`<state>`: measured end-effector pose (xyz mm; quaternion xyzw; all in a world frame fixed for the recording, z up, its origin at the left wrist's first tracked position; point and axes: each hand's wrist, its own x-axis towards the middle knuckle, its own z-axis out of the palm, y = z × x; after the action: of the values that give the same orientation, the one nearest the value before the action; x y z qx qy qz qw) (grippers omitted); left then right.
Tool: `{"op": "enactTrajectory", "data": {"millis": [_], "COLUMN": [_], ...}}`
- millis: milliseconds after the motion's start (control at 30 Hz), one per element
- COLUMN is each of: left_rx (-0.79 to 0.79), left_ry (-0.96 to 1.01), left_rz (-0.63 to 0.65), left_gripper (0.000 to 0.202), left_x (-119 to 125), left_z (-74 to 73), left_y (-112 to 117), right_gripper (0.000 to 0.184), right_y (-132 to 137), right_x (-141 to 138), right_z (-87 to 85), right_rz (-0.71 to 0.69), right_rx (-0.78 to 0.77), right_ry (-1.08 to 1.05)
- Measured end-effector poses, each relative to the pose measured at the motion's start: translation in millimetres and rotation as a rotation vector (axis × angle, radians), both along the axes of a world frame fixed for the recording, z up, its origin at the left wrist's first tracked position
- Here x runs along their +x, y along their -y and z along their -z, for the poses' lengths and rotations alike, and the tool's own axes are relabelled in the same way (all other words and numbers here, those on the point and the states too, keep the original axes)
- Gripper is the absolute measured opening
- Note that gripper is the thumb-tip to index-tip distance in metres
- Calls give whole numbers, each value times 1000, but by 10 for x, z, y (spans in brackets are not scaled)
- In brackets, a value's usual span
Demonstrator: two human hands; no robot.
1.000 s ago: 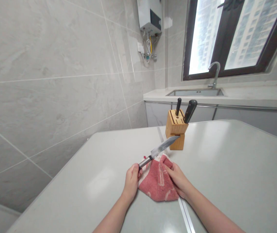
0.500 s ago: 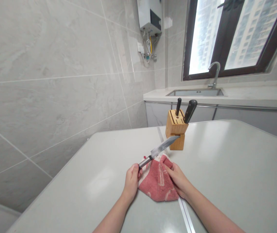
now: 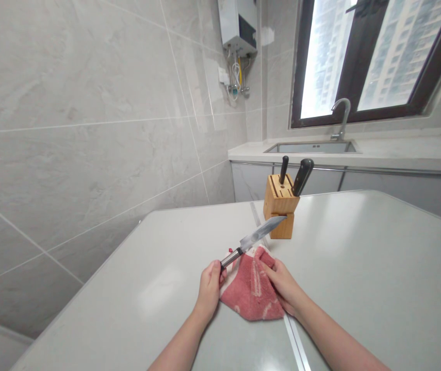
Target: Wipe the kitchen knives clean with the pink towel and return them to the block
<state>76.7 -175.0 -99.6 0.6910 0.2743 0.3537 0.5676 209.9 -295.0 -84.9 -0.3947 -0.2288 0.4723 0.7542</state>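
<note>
Left hand [image 3: 208, 289]: fingers closed round the handle [image 3: 231, 258] of the knife [image 3: 259, 235], aimed toward two o'clock, presumably to keep its edge clear of skin. Right hand [image 3: 287, 284]: fingers gripping bunched cloth [image 3: 248, 291], at the knife's five o'clock. Block [image 3: 281, 206] upright on bench [image 3: 154, 242], one o'clock.

Grey marbled tile wall [image 3: 81, 67] with pale grout lines, white wall-mounted heater [image 3: 230, 23] with pipes and cables below, dark-framed window [image 3: 359, 67] onto bright high-rise buildings [image 3: 402, 56], curved faucet [image 3: 346, 116] over a sink [image 3: 272, 149] in a white countertop [image 3: 406, 147], pale cabinets [image 3: 406, 188], glossy light surface [image 3: 378, 268] catching daylight.
</note>
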Motion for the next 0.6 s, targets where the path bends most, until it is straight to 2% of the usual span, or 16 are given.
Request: {"op": "enactTrajectory", "data": {"millis": [600], "left_rx": [23], "left_ry": [-5], "left_rz": [-7], "left_gripper": [51], "left_x": [-11], "left_z": [-19], "left_y": [6], "right_gripper": [33], "right_y": [5], "right_x": [-3], "right_z": [-9], "right_rz": [16], "right_rx": [-32], "right_ry": [22]}}
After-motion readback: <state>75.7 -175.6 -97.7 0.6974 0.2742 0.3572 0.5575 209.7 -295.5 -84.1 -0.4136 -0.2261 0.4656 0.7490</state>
